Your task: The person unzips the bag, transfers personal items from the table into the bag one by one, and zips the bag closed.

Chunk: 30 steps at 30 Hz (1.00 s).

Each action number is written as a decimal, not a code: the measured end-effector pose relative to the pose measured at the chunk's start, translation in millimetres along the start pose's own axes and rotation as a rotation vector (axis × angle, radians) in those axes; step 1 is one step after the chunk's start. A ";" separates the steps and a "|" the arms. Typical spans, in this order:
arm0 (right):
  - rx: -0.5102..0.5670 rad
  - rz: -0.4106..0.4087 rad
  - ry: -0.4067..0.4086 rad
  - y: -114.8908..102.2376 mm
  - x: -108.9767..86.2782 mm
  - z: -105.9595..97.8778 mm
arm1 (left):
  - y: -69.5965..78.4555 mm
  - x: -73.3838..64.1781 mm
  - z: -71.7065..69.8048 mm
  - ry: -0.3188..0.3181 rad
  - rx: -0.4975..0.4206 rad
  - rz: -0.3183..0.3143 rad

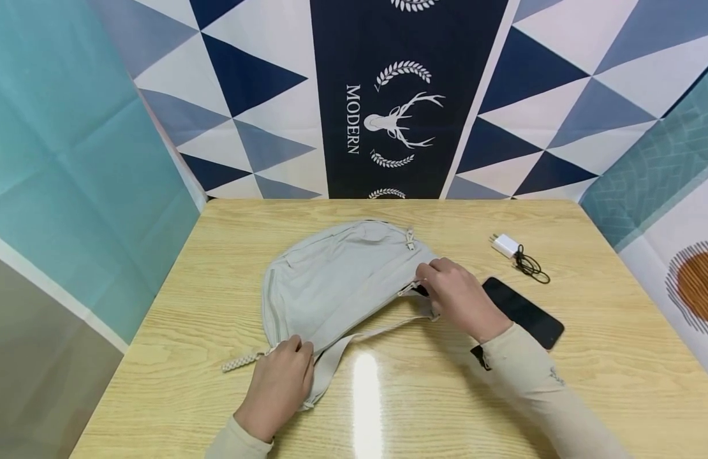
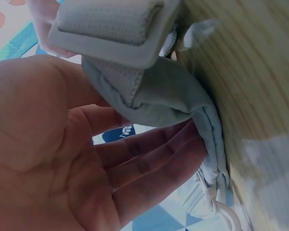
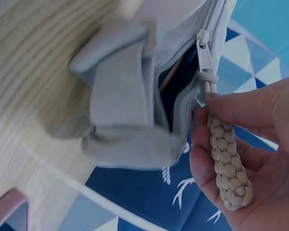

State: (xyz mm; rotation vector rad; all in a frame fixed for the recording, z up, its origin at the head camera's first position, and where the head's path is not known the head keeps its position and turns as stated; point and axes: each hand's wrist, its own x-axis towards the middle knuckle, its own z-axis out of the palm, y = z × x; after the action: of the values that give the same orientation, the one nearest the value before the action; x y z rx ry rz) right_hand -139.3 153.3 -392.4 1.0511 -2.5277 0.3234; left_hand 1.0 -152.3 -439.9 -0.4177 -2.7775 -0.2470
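A pale grey fabric bag lies on the wooden table, its webbing strap looping along the near side. My left hand grips the bag's near left corner, thumb and fingers around the fabric beside a pale strap buckle. At the right end, my right hand pinches a braided zipper pull at its upper end, the braid lying along the fingers. The zipper is partly undone there, showing a dark opening. Another braided pull sticks out left of the left hand.
A black phone lies right of the bag, partly behind the right forearm. Beyond it are a white charger plug and a coiled black cable. Patterned cloth hangs along the table's far edge.
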 end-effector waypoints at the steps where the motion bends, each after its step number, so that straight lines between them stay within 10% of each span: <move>1: -0.001 0.010 -0.001 2.4 -0.8 -1.1 | -0.1 0.0 0.2 -0.001 0.000 -0.002; 30: 0.103 0.141 -0.019 45.0 -33.3 -41.8 | -4.1 1.2 2.1 -0.005 0.035 -0.032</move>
State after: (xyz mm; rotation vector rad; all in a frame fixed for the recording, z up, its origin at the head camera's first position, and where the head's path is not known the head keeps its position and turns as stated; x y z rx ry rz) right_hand -139.3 220.1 -372.0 0.9178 -2.6333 0.4890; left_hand -2.0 -155.3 -442.0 -0.3662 -2.7912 -0.2045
